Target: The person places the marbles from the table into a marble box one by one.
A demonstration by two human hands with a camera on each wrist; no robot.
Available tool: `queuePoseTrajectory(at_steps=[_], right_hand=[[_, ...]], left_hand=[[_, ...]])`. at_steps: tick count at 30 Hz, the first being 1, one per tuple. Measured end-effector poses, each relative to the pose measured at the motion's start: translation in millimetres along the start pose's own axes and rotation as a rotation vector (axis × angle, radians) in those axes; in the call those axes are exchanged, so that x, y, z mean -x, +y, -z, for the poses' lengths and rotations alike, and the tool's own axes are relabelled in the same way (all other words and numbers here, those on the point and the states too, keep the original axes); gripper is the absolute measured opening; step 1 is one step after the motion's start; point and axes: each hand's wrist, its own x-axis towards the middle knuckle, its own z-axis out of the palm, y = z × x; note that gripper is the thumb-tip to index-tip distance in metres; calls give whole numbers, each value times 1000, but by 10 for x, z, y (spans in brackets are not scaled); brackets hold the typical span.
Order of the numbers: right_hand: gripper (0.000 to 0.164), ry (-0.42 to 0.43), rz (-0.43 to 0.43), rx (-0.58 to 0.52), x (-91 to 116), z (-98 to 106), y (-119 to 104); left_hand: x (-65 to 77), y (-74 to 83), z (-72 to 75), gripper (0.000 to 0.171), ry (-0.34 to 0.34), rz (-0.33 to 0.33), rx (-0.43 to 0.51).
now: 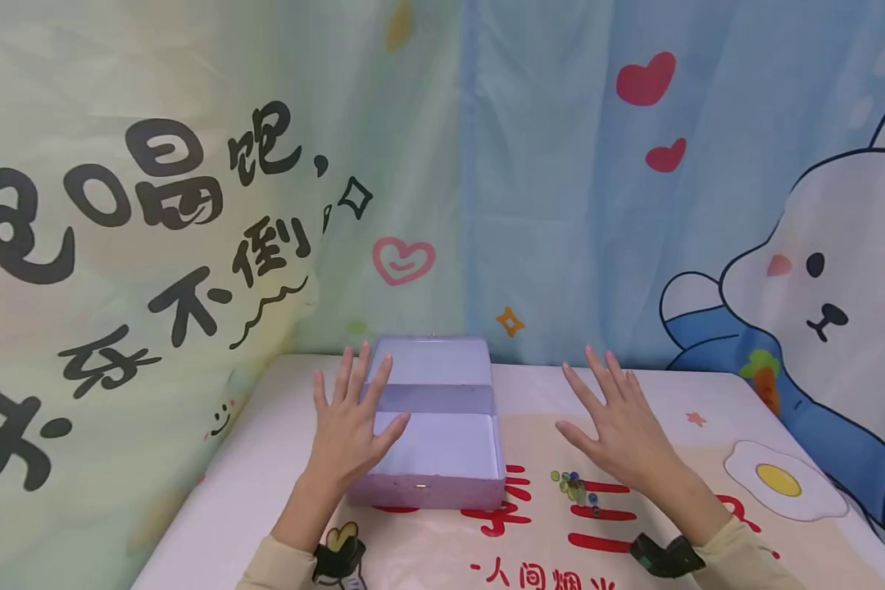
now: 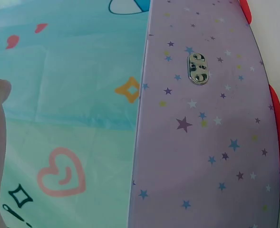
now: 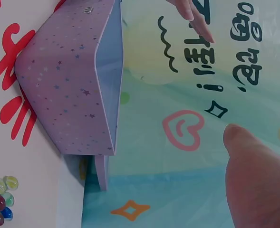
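Note:
A lilac box (image 1: 442, 493) with a star pattern stands on the table, its hinged lid (image 1: 433, 360) raised at the back and its pale inside showing. A small metal catch (image 2: 198, 69) is on its front wall. My left hand (image 1: 348, 430) hovers over the box's left side with fingers spread, holding nothing. To the right of the box, my right hand (image 1: 619, 426) is raised with its fingers apart, also holding nothing. Below and left of it lies a small cluster of glass marbles (image 1: 575, 490), in green, yellow, blue and dark red in the right wrist view.
The table carries a printed cloth (image 1: 538, 541) with red lettering and a fried-egg picture (image 1: 782, 482). A printed curtain (image 1: 538, 180) hangs behind the table, and another lettered curtain (image 1: 103, 311) hangs along the left. Dark bands sit at both wrists.

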Motion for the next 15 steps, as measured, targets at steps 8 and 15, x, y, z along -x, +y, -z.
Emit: queuePoseTrajectory(at_steps=[8,15], right_hand=[[84,-47,-31,-16,54,-15,-12],[84,-89,-54,-25,91,-25,-6]], left_hand=[[43,-35,-27,78,52,-40,36],[96,-110,-12,77,132,-114,108]])
